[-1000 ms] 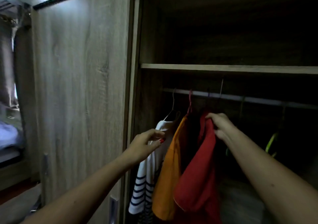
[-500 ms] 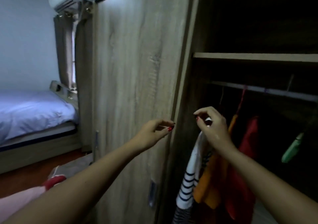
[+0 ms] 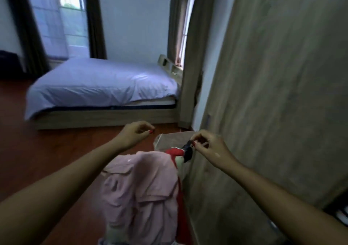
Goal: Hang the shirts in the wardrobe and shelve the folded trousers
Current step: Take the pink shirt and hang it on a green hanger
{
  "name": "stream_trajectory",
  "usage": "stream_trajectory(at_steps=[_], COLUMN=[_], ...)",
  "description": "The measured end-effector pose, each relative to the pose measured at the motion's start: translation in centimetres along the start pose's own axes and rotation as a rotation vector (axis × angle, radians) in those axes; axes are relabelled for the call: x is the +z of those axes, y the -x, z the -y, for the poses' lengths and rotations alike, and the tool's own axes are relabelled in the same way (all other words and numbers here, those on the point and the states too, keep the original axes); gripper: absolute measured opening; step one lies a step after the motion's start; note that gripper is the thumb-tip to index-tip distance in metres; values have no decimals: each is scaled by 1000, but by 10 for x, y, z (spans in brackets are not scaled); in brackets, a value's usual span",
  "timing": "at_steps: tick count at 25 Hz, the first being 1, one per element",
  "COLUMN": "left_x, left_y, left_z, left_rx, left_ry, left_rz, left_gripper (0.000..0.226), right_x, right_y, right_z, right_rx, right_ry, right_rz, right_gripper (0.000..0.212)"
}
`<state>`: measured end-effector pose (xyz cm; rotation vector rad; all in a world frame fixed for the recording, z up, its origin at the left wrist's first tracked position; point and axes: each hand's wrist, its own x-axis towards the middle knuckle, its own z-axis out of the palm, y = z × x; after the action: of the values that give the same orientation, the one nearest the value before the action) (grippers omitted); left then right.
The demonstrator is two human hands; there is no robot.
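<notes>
A crumpled pink shirt [image 3: 143, 190] lies on top of a pile of clothes low in the middle of the view, beside the wardrobe's closed wooden door [image 3: 273, 94]. Behind it, red cloth [image 3: 174, 151] and a dark piece of clothing [image 3: 187, 150] stick out of the pile. My left hand [image 3: 134, 134] hovers above and left of the pile, fingers loosely curled, holding nothing. My right hand [image 3: 209, 148] hovers by the dark piece with thumb and forefinger close together, and nothing shows in its grip. The hanging rail and shelves are out of view.
A low bed with a pale blue cover [image 3: 103, 86] stands across the reddish wooden floor [image 3: 56, 150]. Curtains [image 3: 190, 56] hang by the bed's head. A beige flap [image 3: 165, 141] shows behind the pile. The wardrobe's dark opening [image 3: 339, 212] shows at the lower right edge.
My view has swung left and down, away from the hanging shirts to the clothes pile and bed. Both hands left the rail area and dropped over the pile.
</notes>
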<state>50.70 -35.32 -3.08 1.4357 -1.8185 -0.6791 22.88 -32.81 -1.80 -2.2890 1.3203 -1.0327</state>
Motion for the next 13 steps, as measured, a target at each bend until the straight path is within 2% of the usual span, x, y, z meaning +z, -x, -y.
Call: stream_trajectory(at_steps=[4, 9, 13], left_x=[-25, -4, 4], left_y=[17, 21, 18], left_z=[104, 152, 174], left_rx=[-251, -318, -359], left_ry=[-154, -301, -256], left_rz=[-19, 48, -80], left_gripper=[21, 22, 20], right_x=[106, 191, 215], right_y=[-41, -65, -68], right_z=[-21, -71, -84], right_rx=[151, 374, 419], right_ry=[20, 173, 223], right_rz=[69, 126, 78], right_gripper=[15, 20, 15])
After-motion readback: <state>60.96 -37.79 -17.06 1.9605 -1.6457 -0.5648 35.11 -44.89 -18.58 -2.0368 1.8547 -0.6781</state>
